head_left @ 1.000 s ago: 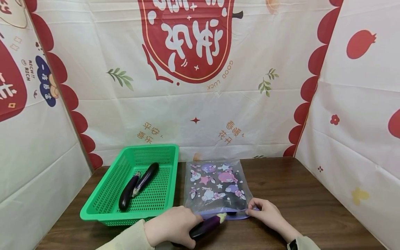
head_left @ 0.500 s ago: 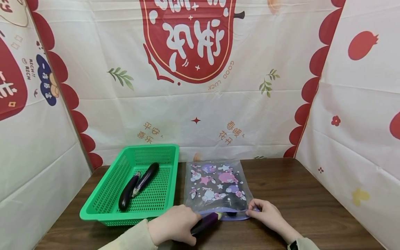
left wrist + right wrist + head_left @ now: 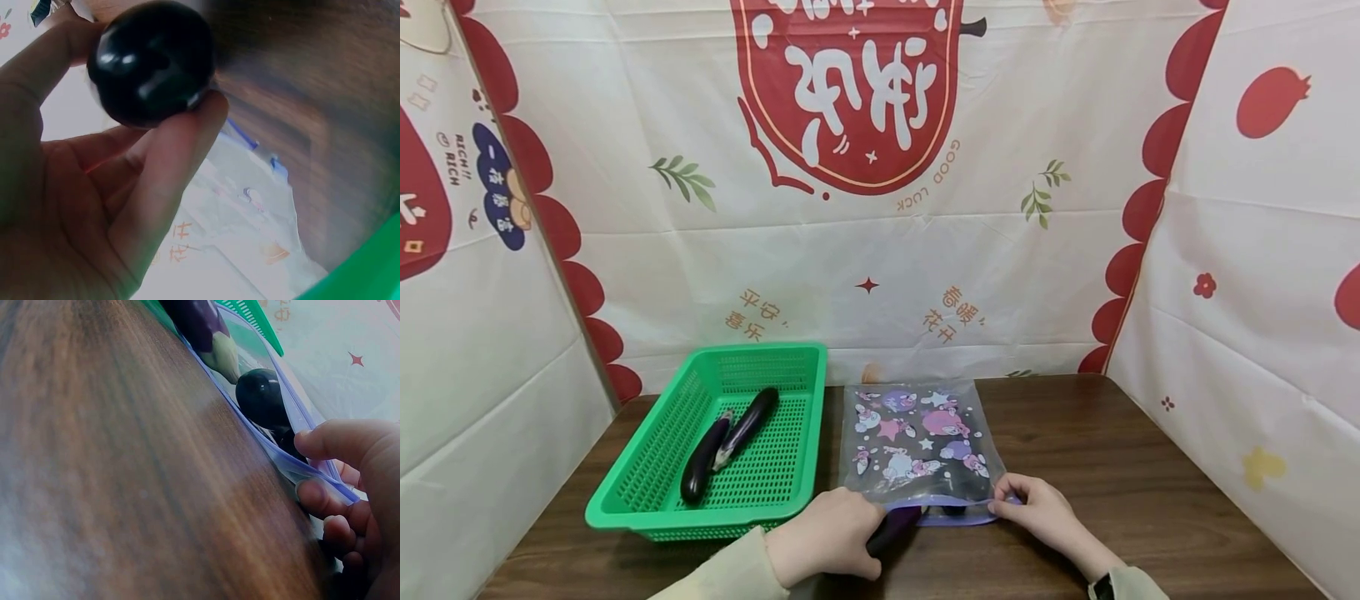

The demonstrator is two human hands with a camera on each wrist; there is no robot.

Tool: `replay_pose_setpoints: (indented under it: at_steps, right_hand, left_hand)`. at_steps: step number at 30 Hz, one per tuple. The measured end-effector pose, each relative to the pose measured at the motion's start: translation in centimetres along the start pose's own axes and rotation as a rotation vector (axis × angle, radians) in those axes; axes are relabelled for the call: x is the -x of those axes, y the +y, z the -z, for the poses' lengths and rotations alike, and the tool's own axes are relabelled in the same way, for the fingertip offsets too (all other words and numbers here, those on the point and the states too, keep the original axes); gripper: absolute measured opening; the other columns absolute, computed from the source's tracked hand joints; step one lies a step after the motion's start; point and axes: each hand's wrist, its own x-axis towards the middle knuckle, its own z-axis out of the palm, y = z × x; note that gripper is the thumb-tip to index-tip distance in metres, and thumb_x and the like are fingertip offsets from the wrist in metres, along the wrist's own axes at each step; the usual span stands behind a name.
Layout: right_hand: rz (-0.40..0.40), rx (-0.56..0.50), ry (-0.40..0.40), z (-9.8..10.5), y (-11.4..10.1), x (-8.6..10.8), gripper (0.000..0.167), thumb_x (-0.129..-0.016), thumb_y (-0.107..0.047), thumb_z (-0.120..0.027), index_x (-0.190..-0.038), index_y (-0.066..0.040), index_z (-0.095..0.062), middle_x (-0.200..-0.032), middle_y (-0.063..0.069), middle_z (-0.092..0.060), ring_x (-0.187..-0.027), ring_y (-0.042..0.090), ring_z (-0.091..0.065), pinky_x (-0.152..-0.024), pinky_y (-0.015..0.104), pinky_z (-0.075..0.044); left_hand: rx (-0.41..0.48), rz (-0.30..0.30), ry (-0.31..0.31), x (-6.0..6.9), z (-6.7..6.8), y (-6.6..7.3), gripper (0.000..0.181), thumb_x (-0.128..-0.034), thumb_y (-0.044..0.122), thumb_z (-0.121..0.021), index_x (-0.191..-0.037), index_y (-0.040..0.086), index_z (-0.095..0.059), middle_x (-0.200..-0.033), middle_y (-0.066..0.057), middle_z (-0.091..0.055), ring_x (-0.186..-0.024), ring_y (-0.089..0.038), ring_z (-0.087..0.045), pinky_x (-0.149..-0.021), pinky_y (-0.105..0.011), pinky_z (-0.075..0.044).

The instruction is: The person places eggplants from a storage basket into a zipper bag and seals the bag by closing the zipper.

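Observation:
My left hand grips a dark purple eggplant by its rounded end, which fills the top of the left wrist view. The stem end of that eggplant lies in the mouth of a clear zip bag printed with stars and cartoon figures. At the bag's right corner, my right hand pinches the purple zip edge between thumb and fingers. Inside the parted opening, the right wrist view shows another dark eggplant and a second dark rounded end behind it.
A green perforated basket stands left of the bag, holding two eggplants. Both basket and bag rest on a brown wooden table. Printed white cloth hangs behind and along both sides.
My left hand has moved slightly to the right and forward, sliding the eggplant's stem end into the bag's mouth. The right hand has kept its pinch on the bag's corner.

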Motion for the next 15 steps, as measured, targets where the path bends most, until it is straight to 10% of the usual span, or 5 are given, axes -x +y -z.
replay_pose_setpoints:
  at_steps: [15]
  right_hand:
    - [-0.029, 0.007, 0.009, -0.1, -0.2, 0.0, 0.02, -0.078, -0.03, -0.078, -0.074, -0.024, -0.059, -0.063, -0.007, -0.047, -0.058, 0.007, -0.041, -0.055, 0.025, -0.03]
  left_hand:
    - [0.104, 0.1, 0.061, -1.1, -1.4, 0.7, 0.04, -0.0688, 0.038, -0.078, -0.087, 0.016, -0.05, -0.06, 0.006, -0.049, -0.051, -0.01, -0.048, -0.044, -0.03, -0.039]
